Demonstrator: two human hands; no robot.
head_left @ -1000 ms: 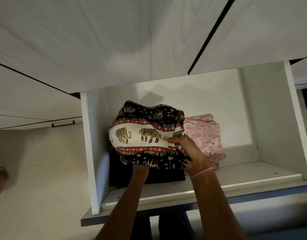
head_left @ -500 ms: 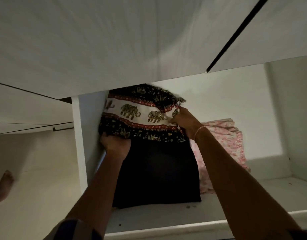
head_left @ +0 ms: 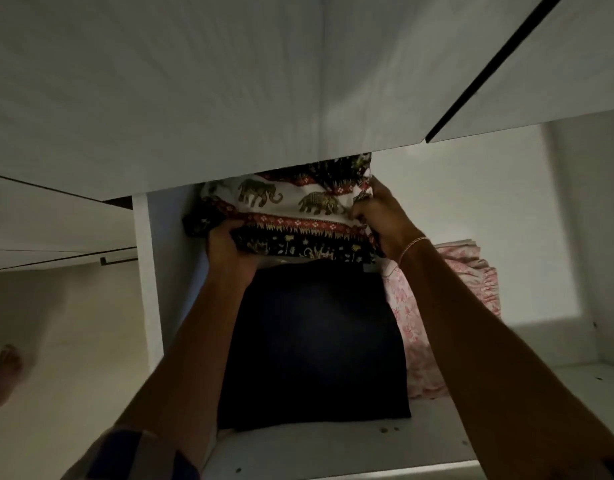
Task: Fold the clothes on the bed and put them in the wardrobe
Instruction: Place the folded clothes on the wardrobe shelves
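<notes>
1. We see the elephant-print cloth [head_left: 284, 209] inside the wardrobe, at the left of the compartment and above the dark folded pile [head_left: 316, 341]; its top is hidden behind the white panel [head_left: 194, 98] overhead
2. The left hand [head_left: 229, 251] grasps the lower left edge of the cloth from below; the fingertips go under the fabric and are not visible
3. The right hand [head_left: 381, 223] grasps the right end of the cloth w/ curled fingers; a thin bracelet [head_left: 412, 245] sits on this wrist
4. We cannot tell if the cloth already rests on the dark pile or is held just over it; a small pale strip shows between them, too dim to identify
5. The dark pile is nearly black in this light, so we cannot make out folds or how many pieces it has
6. The pink floral garment [head_left: 471, 282] lies just beside the pile on the right; the right forearm covers approx. its middle part
7. Both arms are cut off at the bottom edge; a checked sleeve [head_left: 132, 455] shows at the lower left, blurred
8. At the far left edge a bare foot [head_left: 2, 372] is partly out of frame
9. Edges: the cloth's left end is near the left side wall [head_left: 149, 271], touching or not we cannot say
10. Open room: the shelf [head_left: 333, 448] is bare in front of the pile and to the right of the pink garment, up to the right wall
</notes>
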